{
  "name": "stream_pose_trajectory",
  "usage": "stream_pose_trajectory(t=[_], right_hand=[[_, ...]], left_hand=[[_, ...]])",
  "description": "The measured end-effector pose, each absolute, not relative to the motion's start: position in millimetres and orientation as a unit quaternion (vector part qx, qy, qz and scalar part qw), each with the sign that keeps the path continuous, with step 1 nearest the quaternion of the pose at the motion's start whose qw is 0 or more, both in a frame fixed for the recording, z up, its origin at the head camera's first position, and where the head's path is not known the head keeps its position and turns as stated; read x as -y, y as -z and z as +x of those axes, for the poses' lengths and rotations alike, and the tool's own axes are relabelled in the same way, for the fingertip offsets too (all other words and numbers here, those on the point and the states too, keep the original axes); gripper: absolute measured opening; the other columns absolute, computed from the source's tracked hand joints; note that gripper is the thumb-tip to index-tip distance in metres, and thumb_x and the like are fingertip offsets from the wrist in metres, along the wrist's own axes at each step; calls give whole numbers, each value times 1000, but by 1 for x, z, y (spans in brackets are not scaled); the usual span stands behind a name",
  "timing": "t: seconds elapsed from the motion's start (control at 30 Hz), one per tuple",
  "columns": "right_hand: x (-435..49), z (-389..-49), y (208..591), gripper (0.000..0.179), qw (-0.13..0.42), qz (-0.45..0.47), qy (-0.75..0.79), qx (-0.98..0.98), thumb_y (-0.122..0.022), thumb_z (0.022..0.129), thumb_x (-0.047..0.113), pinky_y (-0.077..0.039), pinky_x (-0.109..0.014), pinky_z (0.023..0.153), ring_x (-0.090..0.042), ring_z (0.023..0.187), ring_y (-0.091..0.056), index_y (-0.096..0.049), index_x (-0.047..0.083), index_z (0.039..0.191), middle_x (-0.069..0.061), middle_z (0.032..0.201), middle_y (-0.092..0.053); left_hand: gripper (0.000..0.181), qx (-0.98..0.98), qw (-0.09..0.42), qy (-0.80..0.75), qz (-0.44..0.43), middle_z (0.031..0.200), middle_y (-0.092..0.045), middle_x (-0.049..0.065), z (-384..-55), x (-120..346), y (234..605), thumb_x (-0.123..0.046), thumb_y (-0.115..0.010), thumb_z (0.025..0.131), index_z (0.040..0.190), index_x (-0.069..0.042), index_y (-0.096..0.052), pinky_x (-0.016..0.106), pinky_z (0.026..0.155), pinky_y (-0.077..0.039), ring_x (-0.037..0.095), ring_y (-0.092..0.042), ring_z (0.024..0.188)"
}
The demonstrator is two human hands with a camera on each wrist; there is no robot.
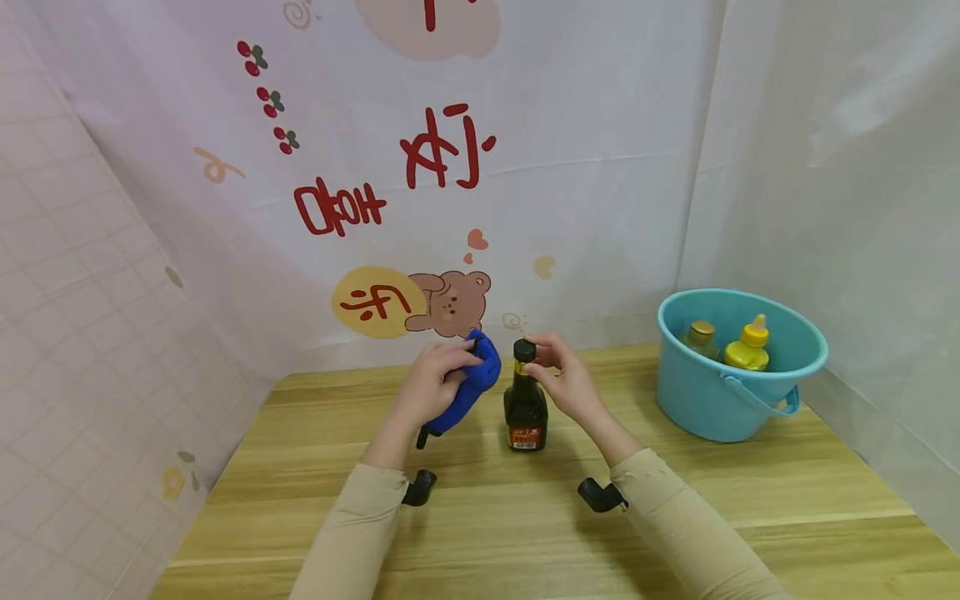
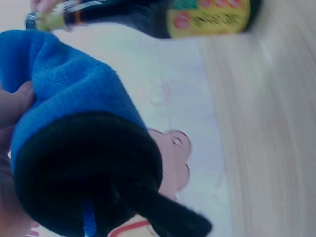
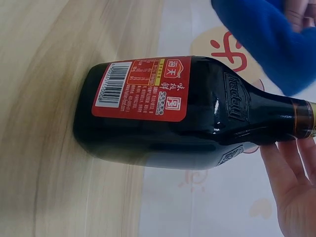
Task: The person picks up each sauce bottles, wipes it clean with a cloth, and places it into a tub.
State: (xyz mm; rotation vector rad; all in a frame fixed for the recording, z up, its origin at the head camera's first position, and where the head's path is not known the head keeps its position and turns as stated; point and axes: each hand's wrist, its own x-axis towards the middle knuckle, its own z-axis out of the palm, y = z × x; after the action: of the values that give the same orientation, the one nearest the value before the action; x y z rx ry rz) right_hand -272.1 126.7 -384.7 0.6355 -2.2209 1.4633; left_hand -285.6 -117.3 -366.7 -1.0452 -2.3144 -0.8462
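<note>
A dark soy sauce bottle (image 1: 526, 404) with a black cap stands upright on the wooden table; its red label (image 3: 143, 90) with a barcode fills much of the right wrist view. My right hand (image 1: 567, 385) holds it at the cap and neck between thumb and fingers. Just left of the bottle, my left hand (image 1: 433, 385) grips a blue fleece mitt (image 1: 480, 375), raised off the table and tilted. The mitt's black-rimmed opening (image 2: 89, 121) and a black strap (image 2: 173, 215) face the left wrist camera. Mitt and bottle look apart in the head view.
A light blue bucket (image 1: 697, 400) stands on the right of the table (image 1: 495, 542), holding a gold-capped bottle (image 1: 702, 337) and a yellow squeeze bottle (image 1: 748, 350). A white printed curtain (image 1: 592, 183) hangs behind the table. Black wrist mounts (image 1: 600, 495) sit below both forearms.
</note>
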Motion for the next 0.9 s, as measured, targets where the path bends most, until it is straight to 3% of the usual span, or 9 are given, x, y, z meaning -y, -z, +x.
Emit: stream_pose_trajectory(t=[0.23,0.67,0.9], right_hand=[[-132,-286,400,42,206,233,-528,790,-69,91,4,-58,-48,73,-31,89,-69,-59,11,131,-17,105,-70],[-132,-285,399,42,214,240,-518,792,-68,91,2,-58,-46,73,-29,87,-69,-59,11,131,-16,103,-70],[-132,-285,400,42,215,243,-521,789,-70,91,4,-58,-44,72,-30,89,-69,-59,12,131,-15,104,-70]], left_hand=[[25,809,270,345,-392,124,-66,16,-277,101,356,11,-66,86,102,-5,-77,48,104,-41,33,-59,121],[26,788,285,369,-402,122,-68,16,-280,87,377,13,-67,85,100,-5,-78,51,98,-45,36,-60,113],[26,798,266,352,-410,121,-68,16,-283,87,390,12,-68,84,100,-6,-78,49,97,-48,36,-61,111]])
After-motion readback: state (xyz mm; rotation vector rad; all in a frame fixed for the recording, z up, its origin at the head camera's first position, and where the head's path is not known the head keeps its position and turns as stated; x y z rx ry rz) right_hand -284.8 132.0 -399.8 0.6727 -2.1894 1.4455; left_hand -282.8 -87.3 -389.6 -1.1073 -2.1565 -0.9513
